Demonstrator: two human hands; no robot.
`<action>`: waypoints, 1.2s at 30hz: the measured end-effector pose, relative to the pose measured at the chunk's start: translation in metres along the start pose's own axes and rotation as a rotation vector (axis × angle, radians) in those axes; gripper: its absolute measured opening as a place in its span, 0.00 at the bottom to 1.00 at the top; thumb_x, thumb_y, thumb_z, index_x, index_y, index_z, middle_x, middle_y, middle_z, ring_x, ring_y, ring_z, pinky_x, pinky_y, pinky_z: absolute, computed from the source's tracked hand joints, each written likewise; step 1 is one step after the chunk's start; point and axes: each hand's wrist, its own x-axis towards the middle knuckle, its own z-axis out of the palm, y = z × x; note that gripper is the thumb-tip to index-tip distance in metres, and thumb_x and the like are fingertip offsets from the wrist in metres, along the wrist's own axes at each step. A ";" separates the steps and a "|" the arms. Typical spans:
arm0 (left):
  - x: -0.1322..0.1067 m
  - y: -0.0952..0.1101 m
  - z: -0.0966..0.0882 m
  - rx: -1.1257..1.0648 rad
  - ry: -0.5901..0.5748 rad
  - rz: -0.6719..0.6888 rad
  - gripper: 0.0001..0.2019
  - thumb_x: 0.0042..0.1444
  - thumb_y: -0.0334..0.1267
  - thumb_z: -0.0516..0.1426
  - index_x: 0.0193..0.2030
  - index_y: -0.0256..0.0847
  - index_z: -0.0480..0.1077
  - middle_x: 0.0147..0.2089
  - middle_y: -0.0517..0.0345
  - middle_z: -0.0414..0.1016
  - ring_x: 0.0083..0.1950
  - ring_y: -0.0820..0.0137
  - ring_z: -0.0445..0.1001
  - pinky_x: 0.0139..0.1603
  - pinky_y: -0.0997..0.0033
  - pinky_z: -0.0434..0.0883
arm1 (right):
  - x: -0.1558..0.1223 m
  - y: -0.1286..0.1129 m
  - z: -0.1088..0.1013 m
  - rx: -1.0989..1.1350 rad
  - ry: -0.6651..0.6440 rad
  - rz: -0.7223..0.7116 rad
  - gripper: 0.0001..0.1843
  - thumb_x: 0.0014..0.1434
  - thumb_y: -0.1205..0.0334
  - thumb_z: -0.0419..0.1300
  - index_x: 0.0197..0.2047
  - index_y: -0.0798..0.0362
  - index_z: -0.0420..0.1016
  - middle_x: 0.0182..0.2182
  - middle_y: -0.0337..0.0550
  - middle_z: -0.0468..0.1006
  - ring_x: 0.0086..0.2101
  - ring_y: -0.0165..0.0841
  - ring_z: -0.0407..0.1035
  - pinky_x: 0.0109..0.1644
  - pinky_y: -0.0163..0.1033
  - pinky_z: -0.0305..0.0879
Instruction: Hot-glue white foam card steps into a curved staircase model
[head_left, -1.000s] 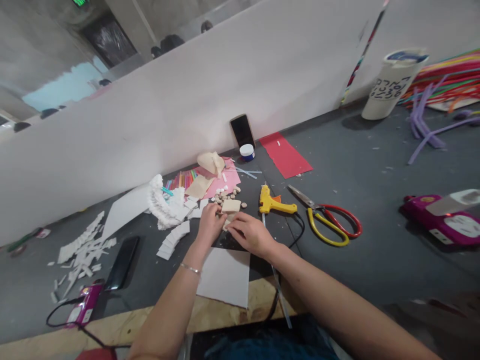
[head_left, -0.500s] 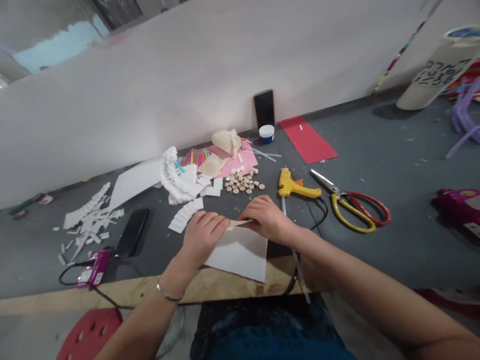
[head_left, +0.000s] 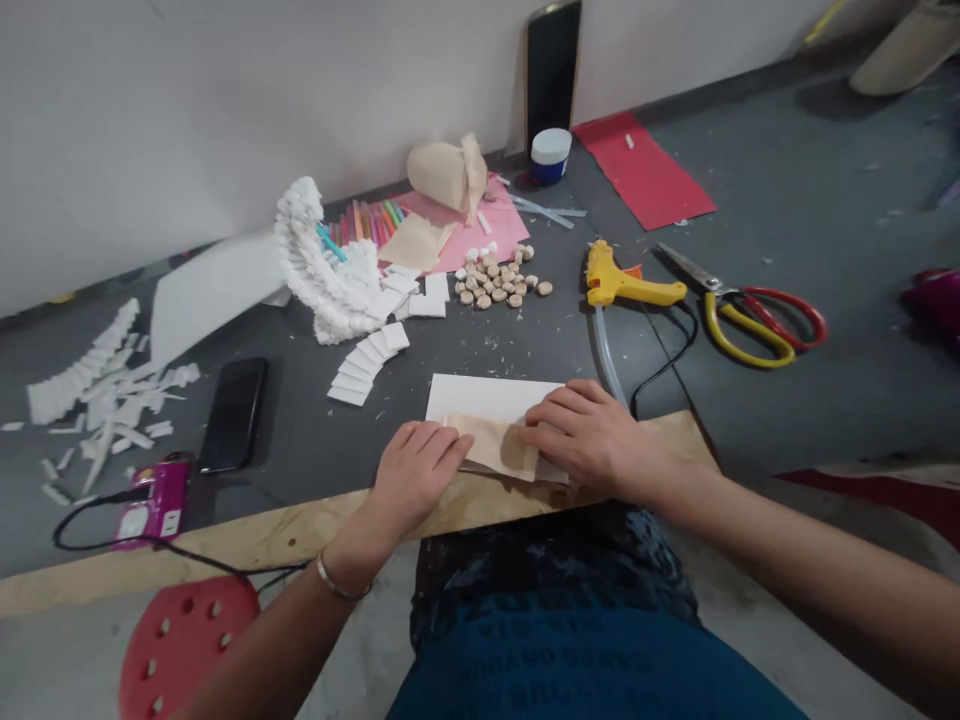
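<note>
A tan paper piece (head_left: pixel 495 445) lies on a white sheet (head_left: pixel 487 397) at the near edge of the grey table (head_left: pixel 787 400). My left hand (head_left: pixel 420 470) curls its fingers over the piece's left end. My right hand (head_left: pixel 592 440) lies over its right end, fingers close together and pressing down on it. Both hands touch the piece, which rests flat on the sheet, partly over the table's bare wooden edge (head_left: pixel 300 530).
Behind the hands lie wooden discs (head_left: pixel 499 280), a yellow glue gun (head_left: pixel 630 285) with its cord, and red-and-yellow scissors (head_left: pixel 750 315). To the left are a black phone (head_left: pixel 232 412), white strips (head_left: pixel 97 385), a ruffled white piece (head_left: pixel 315 265) and a pink device (head_left: pixel 150 500). A red stool (head_left: pixel 176 650) stands below.
The hands have carried the tan piece from near the wooden discs back to the table's front edge and laid it flat on the white sheet. The camera has tilted down.
</note>
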 end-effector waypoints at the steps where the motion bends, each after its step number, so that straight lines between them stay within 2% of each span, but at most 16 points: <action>1: 0.000 0.000 0.001 0.061 0.015 0.039 0.12 0.62 0.28 0.54 0.48 0.42 0.74 0.38 0.53 0.77 0.42 0.64 0.71 0.43 0.63 0.63 | -0.001 -0.004 0.001 -0.001 0.018 0.022 0.11 0.62 0.70 0.56 0.45 0.51 0.76 0.39 0.44 0.79 0.40 0.38 0.66 0.48 0.45 0.55; 3: 0.002 0.001 0.000 0.137 0.040 0.076 0.10 0.62 0.28 0.54 0.47 0.39 0.73 0.36 0.53 0.76 0.40 0.64 0.69 0.41 0.63 0.63 | -0.002 -0.012 0.003 -0.004 0.033 0.072 0.12 0.63 0.70 0.55 0.47 0.50 0.75 0.42 0.43 0.79 0.42 0.38 0.66 0.48 0.45 0.56; 6: 0.007 0.005 -0.001 0.150 0.055 0.043 0.08 0.61 0.28 0.55 0.44 0.37 0.73 0.33 0.54 0.74 0.37 0.64 0.67 0.36 0.63 0.62 | -0.004 -0.019 0.002 -0.009 0.041 0.128 0.15 0.64 0.70 0.54 0.51 0.47 0.73 0.47 0.42 0.78 0.46 0.38 0.65 0.50 0.45 0.56; 11: 0.011 0.011 0.000 0.107 0.055 -0.011 0.08 0.60 0.27 0.55 0.42 0.35 0.75 0.32 0.53 0.73 0.34 0.64 0.64 0.32 0.63 0.60 | -0.010 -0.018 0.008 -0.012 0.063 0.238 0.07 0.65 0.65 0.57 0.44 0.47 0.75 0.45 0.41 0.78 0.46 0.38 0.66 0.50 0.45 0.56; 18: 0.008 0.002 0.004 -0.209 0.034 -0.257 0.07 0.60 0.30 0.58 0.41 0.42 0.77 0.37 0.54 0.72 0.41 0.64 0.68 0.40 0.63 0.65 | -0.015 -0.015 0.011 0.042 0.065 0.356 0.06 0.64 0.63 0.58 0.41 0.47 0.77 0.47 0.45 0.76 0.46 0.41 0.65 0.48 0.47 0.56; 25: 0.005 -0.001 0.004 -0.307 0.018 -0.500 0.05 0.59 0.37 0.61 0.37 0.48 0.79 0.38 0.58 0.71 0.42 0.65 0.68 0.44 0.60 0.62 | -0.010 -0.012 0.011 0.180 0.065 0.515 0.09 0.64 0.59 0.58 0.35 0.50 0.78 0.47 0.46 0.76 0.47 0.42 0.65 0.48 0.47 0.57; 31: 0.003 0.001 0.005 -0.293 0.025 -0.588 0.07 0.60 0.40 0.59 0.34 0.46 0.78 0.39 0.57 0.72 0.43 0.63 0.69 0.47 0.57 0.59 | -0.010 -0.008 0.013 0.203 0.043 0.552 0.11 0.65 0.58 0.57 0.34 0.52 0.77 0.47 0.46 0.76 0.47 0.42 0.64 0.48 0.48 0.56; 36: 0.005 0.002 0.005 -0.308 0.016 -0.641 0.08 0.60 0.41 0.58 0.31 0.45 0.76 0.39 0.57 0.72 0.43 0.64 0.69 0.48 0.57 0.58 | -0.007 -0.004 0.016 0.149 0.062 0.582 0.12 0.63 0.56 0.60 0.30 0.52 0.75 0.41 0.44 0.78 0.43 0.41 0.65 0.48 0.48 0.55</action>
